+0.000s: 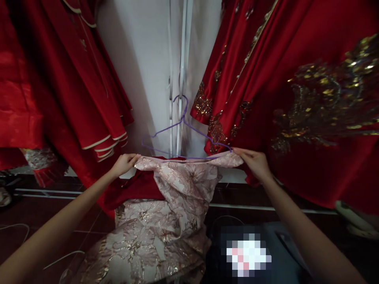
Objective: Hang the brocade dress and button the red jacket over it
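Note:
A pale pink brocade garment (174,197) with a floral weave and a red lining hangs from a thin purple wire hanger (183,134). My left hand (126,162) pinches the garment's left shoulder, fingers closed on the cloth. On the other side, my right hand (254,161) grips the right shoulder where the hanger's end sits. The hanger's hook points up in front of a white wall. The garment drapes down toward the dark floor.
Red satin garments with cream trim (68,90) hang at the left. Red robes with gold sequin embroidery (310,90) hang at the right. White rails (177,59) run up the wall between them. White cords (17,228) lie on the dark tiled floor.

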{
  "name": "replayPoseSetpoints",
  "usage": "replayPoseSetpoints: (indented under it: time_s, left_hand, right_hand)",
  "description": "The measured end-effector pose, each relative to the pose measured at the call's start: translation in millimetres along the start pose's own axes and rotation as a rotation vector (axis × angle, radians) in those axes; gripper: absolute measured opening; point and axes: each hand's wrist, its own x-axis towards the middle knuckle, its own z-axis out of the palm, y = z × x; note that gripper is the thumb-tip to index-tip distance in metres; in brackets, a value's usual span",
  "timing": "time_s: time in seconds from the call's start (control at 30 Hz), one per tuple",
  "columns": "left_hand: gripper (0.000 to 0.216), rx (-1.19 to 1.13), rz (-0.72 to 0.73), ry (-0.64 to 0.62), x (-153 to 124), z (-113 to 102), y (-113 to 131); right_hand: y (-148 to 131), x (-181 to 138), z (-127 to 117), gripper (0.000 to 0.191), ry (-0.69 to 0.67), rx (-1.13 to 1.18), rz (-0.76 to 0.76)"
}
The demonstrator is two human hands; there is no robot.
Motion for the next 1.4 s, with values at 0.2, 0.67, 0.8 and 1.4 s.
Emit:
replayPoseSetpoints:
  time_s: [0.2, 0.67, 0.8, 1.4]
  left_hand:
    - [0.034, 0.272, 0.148, 0.175, -1.5, 3.9, 56.0]
    - [0.024, -0.006, 0.415, -0.156, 35.3, 76.1, 124.6]
    - [0.025, -0.074, 0.382, -0.149, 32.3, 69.6, 124.7]
    - [0.028, -0.053, 0.354, -0.108, 26.3, 86.4, 124.7]
  right_hand:
    - [-2.3, -55.7, 12.9, 0.024, -0.454, -0.297, -0.098]
    - [-42.7, 22.4, -3.6, 0.021, 0.041, -0.553, -0.443]
    - [-11.1, 25.6, -21.0, 0.023, 0.115, -0.651, -0.424]
    - [-66.5, 20.7, 12.7, 0.025, 0.154, -0.538, -0.616]
